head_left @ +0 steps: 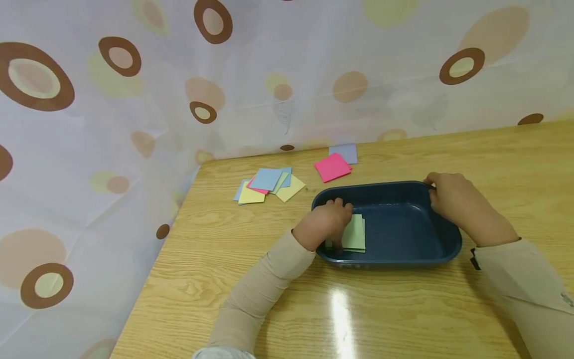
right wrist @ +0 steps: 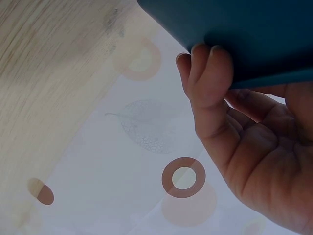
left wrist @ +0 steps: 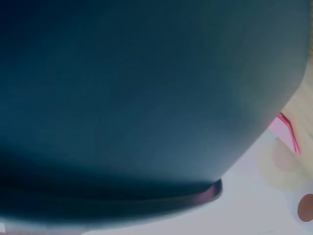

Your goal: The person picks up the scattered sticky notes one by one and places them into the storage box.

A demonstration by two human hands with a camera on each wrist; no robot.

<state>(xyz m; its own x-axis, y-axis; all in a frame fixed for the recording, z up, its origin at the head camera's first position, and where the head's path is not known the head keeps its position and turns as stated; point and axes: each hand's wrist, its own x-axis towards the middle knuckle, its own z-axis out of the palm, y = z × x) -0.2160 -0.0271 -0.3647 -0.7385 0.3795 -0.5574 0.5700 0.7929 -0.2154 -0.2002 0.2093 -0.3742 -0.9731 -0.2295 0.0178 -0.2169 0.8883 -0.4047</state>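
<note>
A dark blue oblong plastic basin sits on the wooden table, its wall filling most of the left wrist view. My left hand reaches over the basin's left end, fingers and thumb curled about a small stack of light green sticky notes on its floor. The fingertips lie at the notes' far edge and the thumb near their front edge; the hand covers their left part. At the far right corner, my right hand grips the basin's rim, its fingers bent against the outer wall.
Loose blue, yellow, green and pink sticky notes lie overlapping left of the basin. Behind it are pink notes partly over a lavender note. A patterned curtain borders the table's back and left edges.
</note>
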